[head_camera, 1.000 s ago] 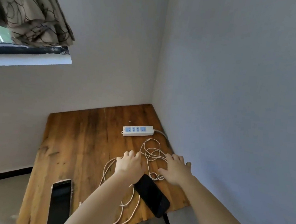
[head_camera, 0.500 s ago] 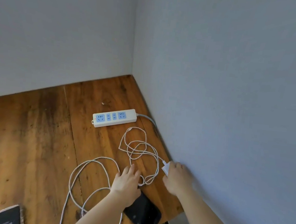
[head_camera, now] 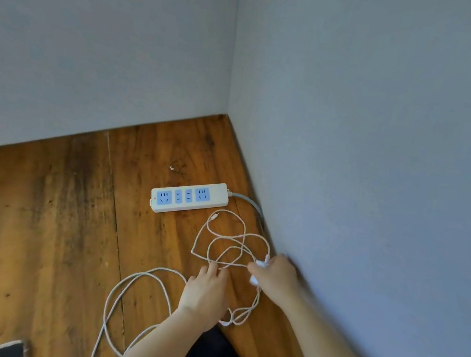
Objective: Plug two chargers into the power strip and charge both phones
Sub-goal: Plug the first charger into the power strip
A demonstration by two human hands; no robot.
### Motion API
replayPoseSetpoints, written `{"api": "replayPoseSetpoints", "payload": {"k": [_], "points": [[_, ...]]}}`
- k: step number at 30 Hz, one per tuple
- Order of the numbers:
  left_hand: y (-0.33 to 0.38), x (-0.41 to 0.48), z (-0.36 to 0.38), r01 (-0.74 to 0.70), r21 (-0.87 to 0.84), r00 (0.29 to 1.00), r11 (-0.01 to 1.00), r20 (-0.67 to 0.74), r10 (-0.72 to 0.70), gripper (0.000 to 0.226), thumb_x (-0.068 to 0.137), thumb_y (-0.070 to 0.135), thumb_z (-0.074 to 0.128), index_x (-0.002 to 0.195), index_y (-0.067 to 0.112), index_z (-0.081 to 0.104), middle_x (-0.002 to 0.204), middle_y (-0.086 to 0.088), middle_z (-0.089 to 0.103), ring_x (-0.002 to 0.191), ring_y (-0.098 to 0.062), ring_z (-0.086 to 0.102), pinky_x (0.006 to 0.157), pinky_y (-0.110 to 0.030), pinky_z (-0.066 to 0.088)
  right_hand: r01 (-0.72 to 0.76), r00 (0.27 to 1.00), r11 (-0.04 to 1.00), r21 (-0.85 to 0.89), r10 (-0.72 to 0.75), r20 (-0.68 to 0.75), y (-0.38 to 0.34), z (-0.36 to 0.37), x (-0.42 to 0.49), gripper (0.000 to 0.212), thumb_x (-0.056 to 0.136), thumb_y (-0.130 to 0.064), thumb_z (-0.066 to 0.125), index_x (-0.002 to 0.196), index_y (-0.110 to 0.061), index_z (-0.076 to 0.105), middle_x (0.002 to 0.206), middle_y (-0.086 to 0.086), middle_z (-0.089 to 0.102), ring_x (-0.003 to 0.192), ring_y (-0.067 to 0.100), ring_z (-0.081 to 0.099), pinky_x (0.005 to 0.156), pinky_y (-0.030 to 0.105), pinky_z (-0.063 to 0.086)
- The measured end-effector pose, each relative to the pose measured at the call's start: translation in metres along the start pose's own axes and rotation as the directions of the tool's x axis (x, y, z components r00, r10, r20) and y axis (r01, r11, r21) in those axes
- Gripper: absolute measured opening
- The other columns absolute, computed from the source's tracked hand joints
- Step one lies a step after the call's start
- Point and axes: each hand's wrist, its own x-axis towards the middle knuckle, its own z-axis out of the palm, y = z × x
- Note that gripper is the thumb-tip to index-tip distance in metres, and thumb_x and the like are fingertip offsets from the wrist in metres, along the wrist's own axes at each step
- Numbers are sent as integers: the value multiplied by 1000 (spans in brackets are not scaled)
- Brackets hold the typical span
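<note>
1. Since earlier, right hand [head_camera: 275, 277] lifted small white charger brick [head_camera: 258, 272], fingers clenched round it, near grey wall.
2. Left hand [head_camera: 206, 290] flat, fingers released, over tangled white cable [head_camera: 224, 237].
3. White four-socket power strip [head_camera: 189, 197] unplugged-into, on wooden table [head_camera: 52, 218]; black phone [head_camera: 217, 355] under left forearm.

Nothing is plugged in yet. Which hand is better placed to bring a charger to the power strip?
Right. The right hand already grips a white charger; the left hand rests on cables, and the power strip lies ahead.

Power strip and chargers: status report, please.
Right hand closed on a white charger plug; left hand flat on the tangled cables. Power strip sockets all empty. Nothing blocking it.
</note>
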Motion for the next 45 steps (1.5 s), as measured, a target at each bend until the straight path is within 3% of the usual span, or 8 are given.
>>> {"api": "replayPoseSetpoints", "payload": {"k": [2, 4, 6, 9, 13, 21, 25, 45], "points": [[-11, 11, -15, 8, -67, 993, 998, -120, -16, 41, 92, 29, 49, 132, 21, 43, 136, -4, 45, 119, -20, 48, 91, -31, 46, -143, 984, 912, 385, 89, 154, -27, -5, 6, 27, 78, -37, 63, 82, -11, 64, 59, 0, 66, 49, 8, 59, 43, 19, 45], [-25, 22, -30, 26, -123, 969, 992, -241, -56, 34, 92, 31, 50, 125, 24, 46, 127, 0, 48, 109, -16, 50, 83, -25, 46, -287, 949, 588, 756, 65, 310, -51, -7, 12, 30, 78, -32, 67, 95, -7, 65, 75, 13, 65, 52, 14, 61, 46, 23, 50], [-40, 34, -42, 78, -159, 938, 984, -324, -126, 39, 91, 32, 52, 128, 24, 43, 133, 1, 44, 115, -17, 46, 89, -26, 46, -333, 937, 248, 910, -19, 348, -74, -6, 20, 35, 78, -29, 71, 104, -6, 64, 85, 18, 67, 59, 18, 68, 48, 25, 54], [-62, 54, -54, 156, -150, 923, 976, -329, -198, 62, 92, 31, 51, 146, 22, 23, 156, -4, 23, 142, -24, 22, 110, -36, 32, -268, 945, 86, 960, -172, 279, -106, -1, 32, 34, 80, -23, 72, 108, -7, 61, 90, 23, 73, 80, 26, 73, 60, 27, 60], [-85, 76, -63, 203, -55, 956, 978, -203, -210, 71, 97, 35, 38, 152, 22, -6, 161, -4, -12, 146, -24, -16, 116, -40, -2, -177, 962, 218, 960, -168, 216, -138, 18, 56, 27, 83, -25, 70, 105, -13, 62, 102, 18, 71, 94, 25, 71, 77, 31, 59], [-91, 87, -75, 232, -95, 960, 968, -135, -244, 67, 95, 31, 44, 152, 24, 10, 162, 0, 4, 148, -22, 1, 117, -40, 13, 209, 975, 927, 312, -175, -135, -164, 37, 90, 30, 83, -48, 61, 90, -20, 53, 72, -6, 63, 48, 6, 61, 37, 9, 38], [-90, 85, -77, 252, -130, 956, 959, -123, -267, 69, 94, 30, 48, 152, 27, 11, 162, 3, 5, 148, -21, 2, 115, -39, 21, 308, 949, 951, 4, -307, -70, -160, 36, 96, 37, 82, -53, 59, 96, -19, 57, 79, -5, 63, 57, 7, 62, 52, 18, 49], [-88, 85, -86, 267, -136, 956, 954, -90, -280, 69, 93, 27, 51, 151, 28, 15, 161, 4, 9, 147, -22, 7, 103, -39, 43, 358, 924, 905, -230, -379, -53, -187, 33, 101, 36, 76, -45, 72, 88, -16, 55, 76, -3, 58, 46, 6, 53, 38, 13, 36]]}}
